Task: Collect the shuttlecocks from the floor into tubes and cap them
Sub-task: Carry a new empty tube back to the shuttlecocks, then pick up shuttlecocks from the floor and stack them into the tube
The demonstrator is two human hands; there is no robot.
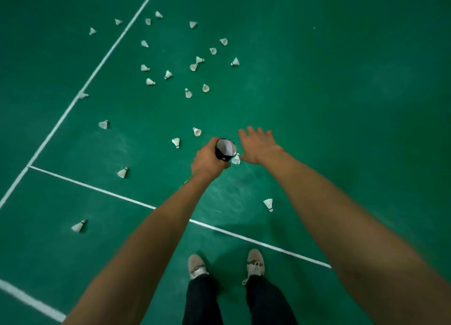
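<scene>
Black tube (225,151) sits clenched in the left hand's (207,162) grip above the green floor (341,105), its open mouth facing up and its long axis near vertical. The right hand (256,145) is released with fingers spread, a shuttlecock (236,159) just beside its thumb. Tipping the tube could spill anything inside, and a shuttlecock fed in askew could jam.

tube (225,151) contents perhaps feathers, legs (202,300) cropped
</scene>
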